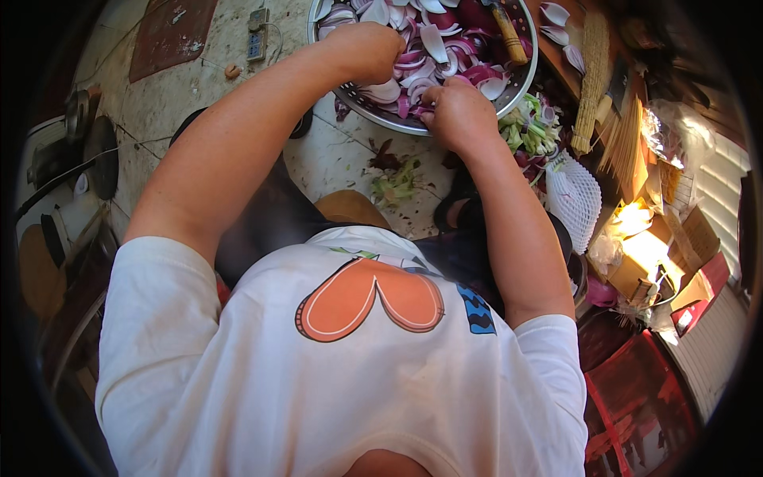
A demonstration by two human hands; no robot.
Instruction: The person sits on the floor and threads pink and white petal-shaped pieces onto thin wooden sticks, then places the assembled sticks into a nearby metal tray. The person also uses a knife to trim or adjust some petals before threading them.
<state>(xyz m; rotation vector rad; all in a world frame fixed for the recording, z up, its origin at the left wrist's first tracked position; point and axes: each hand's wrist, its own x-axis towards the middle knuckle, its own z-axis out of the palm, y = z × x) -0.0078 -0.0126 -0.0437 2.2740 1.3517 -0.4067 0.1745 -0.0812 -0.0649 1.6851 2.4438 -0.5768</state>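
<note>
A perforated metal colander [429, 128] at the top of the view holds cut red onion pieces [432, 42], with whole-looking purple onions among them. My left hand [372, 53] is over its left part, fingers curled down and hidden from me. Near the front rim, my right hand [462, 113] reaches in with bent fingertips among purple slices; whether it grips one is unclear. A knife's wooden handle [509, 39] leans at the colander's right side, its blade mostly out of sight.
Onion tops and trimmings [530, 125] lie right of the colander, beside a white foam net [572, 197]. A straw brush [593, 77] and cardboard boxes [650, 250] are farther right. Scraps [393, 182] litter the tiled floor. A power strip [257, 36] lies upper left.
</note>
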